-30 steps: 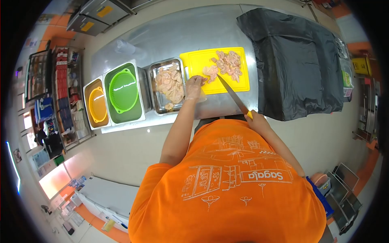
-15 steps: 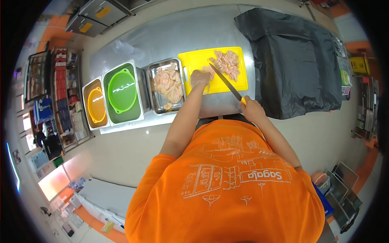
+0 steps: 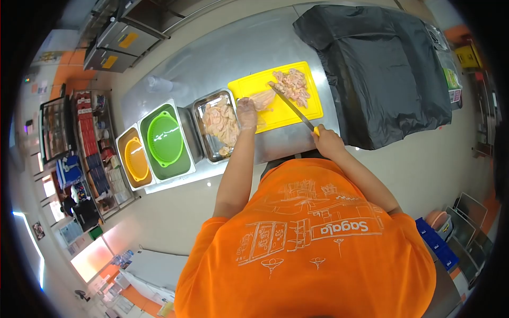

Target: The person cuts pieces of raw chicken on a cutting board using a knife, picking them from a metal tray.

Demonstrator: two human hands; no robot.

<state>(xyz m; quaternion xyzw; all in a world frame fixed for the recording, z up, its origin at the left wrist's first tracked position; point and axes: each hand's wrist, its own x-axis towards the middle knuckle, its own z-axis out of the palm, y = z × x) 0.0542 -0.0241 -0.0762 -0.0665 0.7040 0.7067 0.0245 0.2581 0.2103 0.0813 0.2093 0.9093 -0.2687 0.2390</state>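
Observation:
My left hand (image 3: pixel 247 112), in a clear glove, grips the left end of a pale piece of raw meat (image 3: pixel 263 99) that lies stretched on the yellow cutting board (image 3: pixel 282 121). My right hand (image 3: pixel 327 142) is closed round the yellow handle of a knife (image 3: pixel 297 110). The knife's blade slants up and left over the board, its tip close to the right end of the stretched piece. Cut meat pieces (image 3: pixel 295 86) lie heaped at the board's upper right. Left of the board, a metal tray (image 3: pixel 198 109) holds more raw meat (image 3: pixel 220 122).
Two metal pans hold a green basket (image 3: pixel 165 139) and an orange basket (image 3: pixel 136 159) at the left. Black plastic (image 3: pixel 379 79) covers something on the right of the metal table (image 3: pixel 212 58). A clear plastic item (image 3: pixel 159 84) lies behind the pans.
My left hand has moved left, and the piece in it now stretches out longer. The knife tip has moved up and left since the first frame. The view has turned slightly.

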